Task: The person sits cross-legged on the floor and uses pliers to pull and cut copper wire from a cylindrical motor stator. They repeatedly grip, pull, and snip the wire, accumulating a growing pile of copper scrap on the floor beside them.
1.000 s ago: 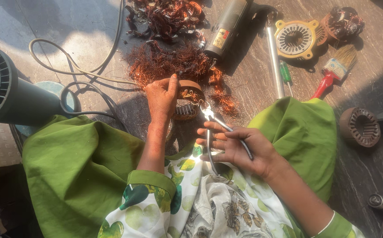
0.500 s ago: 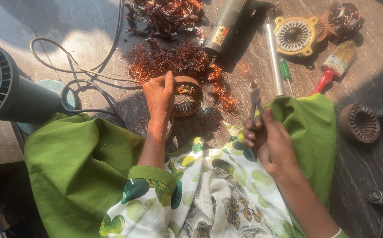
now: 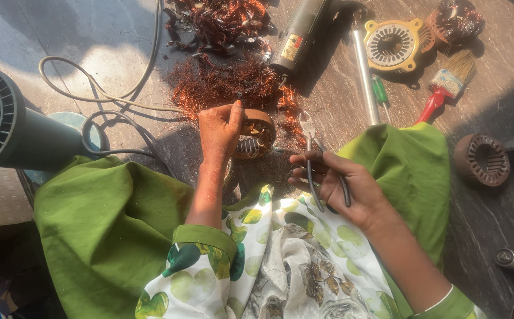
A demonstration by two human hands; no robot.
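Dark worn floor (image 3: 493,236), sunlit patch far left. Grey ribbed motor housing (image 3: 3,127) at left edge, cables (image 3: 103,100) beside it. Left hand (image 3: 220,127), fingers together, presses the small stator (image 3: 257,133), copper wire heap (image 3: 227,82) just beyond. Right hand (image 3: 342,189) grips pliers (image 3: 316,159), jaws near the stator. Brush (image 3: 446,85), yellow stator (image 3: 394,44) far right; bare floor near right.

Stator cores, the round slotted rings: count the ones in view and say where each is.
3. One stator core under the left hand; a yellow-rimmed one at top right; a brown one at the right edge. The wire-covered lump may hide another.
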